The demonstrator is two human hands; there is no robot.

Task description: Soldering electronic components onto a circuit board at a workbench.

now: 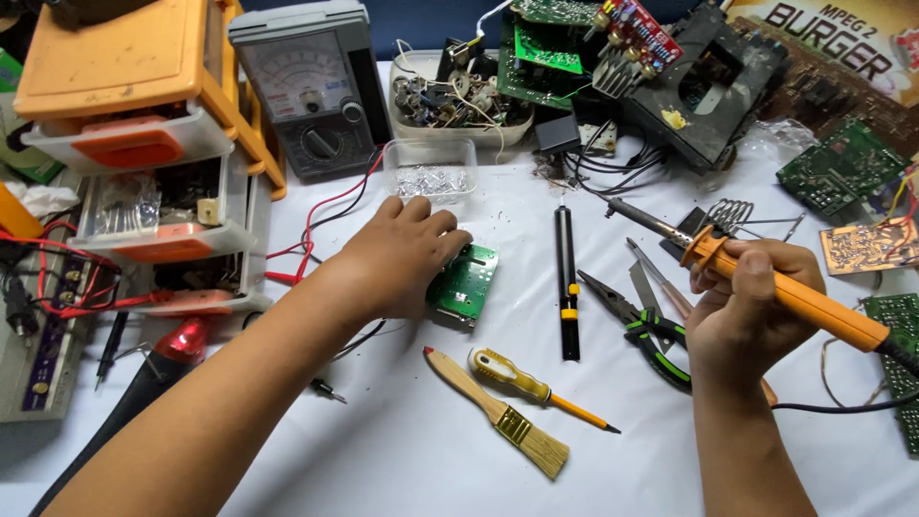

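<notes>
Head view: left hand (402, 251) at frame centre, fingers together, pressed flat on green circuit board (464, 282). Right hand (751, 311) at right, fist closed round orange soldering iron (766, 278), tip raised toward upper centre, well clear of board. Risks: cord (833, 407) snagging pliers (641, 325); hot tip grazing left fingers.

The scene is viewed by one head-worn camera, angled steeply down from close above the white table (402, 450), with far clutter at the frame's top.
</notes>
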